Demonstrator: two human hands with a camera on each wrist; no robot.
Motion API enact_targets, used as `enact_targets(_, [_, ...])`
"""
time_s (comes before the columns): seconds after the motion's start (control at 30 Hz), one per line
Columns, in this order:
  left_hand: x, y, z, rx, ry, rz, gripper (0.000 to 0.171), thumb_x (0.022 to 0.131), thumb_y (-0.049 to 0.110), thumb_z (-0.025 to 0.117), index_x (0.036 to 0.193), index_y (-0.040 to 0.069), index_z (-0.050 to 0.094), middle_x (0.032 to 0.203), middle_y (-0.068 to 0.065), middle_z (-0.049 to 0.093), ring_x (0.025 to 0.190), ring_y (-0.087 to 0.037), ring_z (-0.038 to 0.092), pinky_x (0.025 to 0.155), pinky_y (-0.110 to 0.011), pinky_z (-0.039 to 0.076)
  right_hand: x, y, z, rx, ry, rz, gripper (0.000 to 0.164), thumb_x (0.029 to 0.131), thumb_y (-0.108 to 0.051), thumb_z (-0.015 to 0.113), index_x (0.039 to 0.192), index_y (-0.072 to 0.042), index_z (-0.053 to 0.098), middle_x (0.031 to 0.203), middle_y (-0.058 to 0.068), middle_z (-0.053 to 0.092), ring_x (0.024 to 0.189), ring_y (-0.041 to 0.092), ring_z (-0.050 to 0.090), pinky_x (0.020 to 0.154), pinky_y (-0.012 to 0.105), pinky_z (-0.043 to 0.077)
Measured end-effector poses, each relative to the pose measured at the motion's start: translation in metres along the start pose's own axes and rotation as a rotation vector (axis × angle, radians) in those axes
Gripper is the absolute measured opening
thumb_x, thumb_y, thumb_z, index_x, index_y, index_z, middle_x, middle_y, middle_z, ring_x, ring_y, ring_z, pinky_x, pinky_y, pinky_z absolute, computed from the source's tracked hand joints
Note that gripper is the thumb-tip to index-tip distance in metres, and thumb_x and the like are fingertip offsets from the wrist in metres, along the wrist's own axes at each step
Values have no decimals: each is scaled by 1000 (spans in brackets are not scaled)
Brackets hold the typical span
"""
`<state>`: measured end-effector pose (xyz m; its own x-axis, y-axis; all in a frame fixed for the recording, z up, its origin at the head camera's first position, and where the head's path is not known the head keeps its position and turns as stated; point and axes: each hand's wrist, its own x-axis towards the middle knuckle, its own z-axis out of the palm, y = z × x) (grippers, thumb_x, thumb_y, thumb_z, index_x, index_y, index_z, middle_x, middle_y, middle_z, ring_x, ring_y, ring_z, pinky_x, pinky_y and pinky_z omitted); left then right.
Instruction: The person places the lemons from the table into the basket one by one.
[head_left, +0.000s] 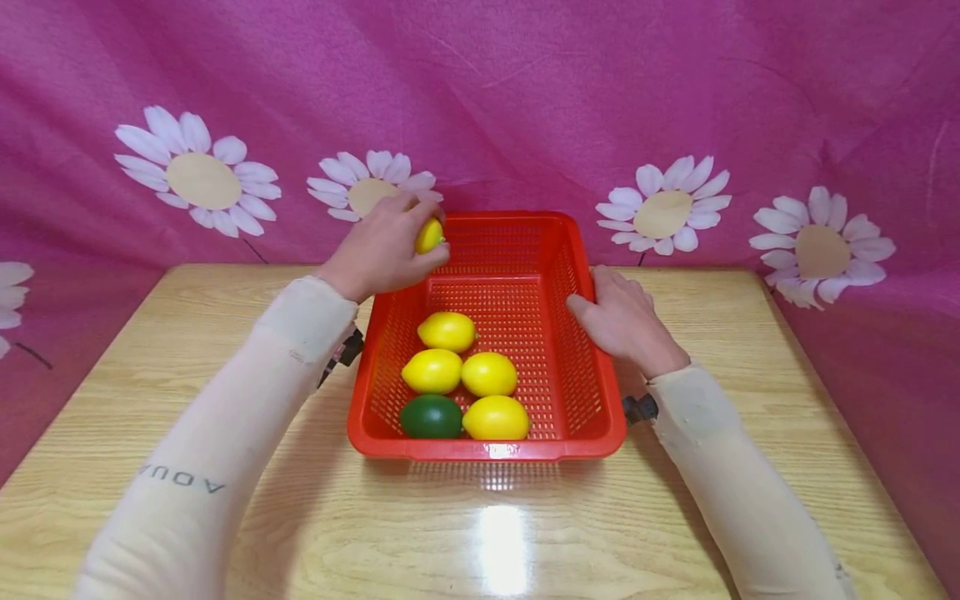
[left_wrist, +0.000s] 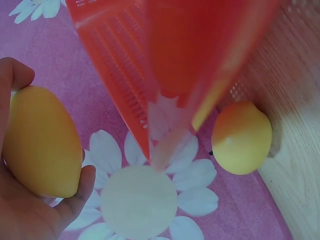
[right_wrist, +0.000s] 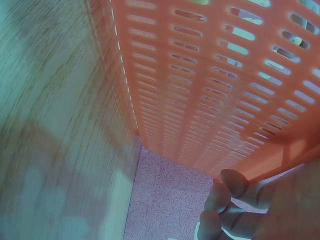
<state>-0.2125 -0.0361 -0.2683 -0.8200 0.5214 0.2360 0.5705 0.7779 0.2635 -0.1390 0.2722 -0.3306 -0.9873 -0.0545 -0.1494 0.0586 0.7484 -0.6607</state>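
Note:
My left hand (head_left: 390, 242) grips a yellow lemon (head_left: 430, 237) above the back left corner of the red plastic basket (head_left: 487, 451). In the left wrist view, thumb and fingers curl around that lemon (left_wrist: 42, 142). My right hand (head_left: 630, 321) holds the basket's right rim, thumb over the inner side and fingers outside; the right wrist view shows those fingers (right_wrist: 220, 197) bent by the slotted wall (right_wrist: 200, 100). Inside the basket lie several lemons (head_left: 490, 374) and one dark green, lemon-shaped fruit (head_left: 431, 416), towards the front and left.
The basket stands on a light wooden table (head_left: 420, 533). In the left wrist view another yellow fruit (left_wrist: 242, 138) appears against the wood, outside the basket; the head view does not show it. A pink cloth (head_left: 510, 100) with daisies hangs close behind the basket.

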Motion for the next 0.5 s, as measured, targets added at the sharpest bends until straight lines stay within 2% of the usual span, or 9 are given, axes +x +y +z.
enact_targets(0.17, [0, 4, -1, 5, 7, 9, 38, 92, 34, 63, 122, 10, 61, 125, -15, 59, 110, -34, 55, 89, -46, 52, 0, 0, 1, -4, -3, -7, 50, 102, -28, 50, 145, -5, 40, 111, 18, 62, 74, 24, 75, 58, 34, 63])
enact_targets(0.5, [4, 13, -1, -14, -10, 36, 40, 93, 34, 63, 122, 8, 63, 122, -14, 60, 109, -30, 54, 91, -43, 53, 1, 0, 0, -19, 4, 1, 51, 102, -29, 50, 146, -6, 41, 113, 16, 61, 76, 24, 74, 59, 33, 63])
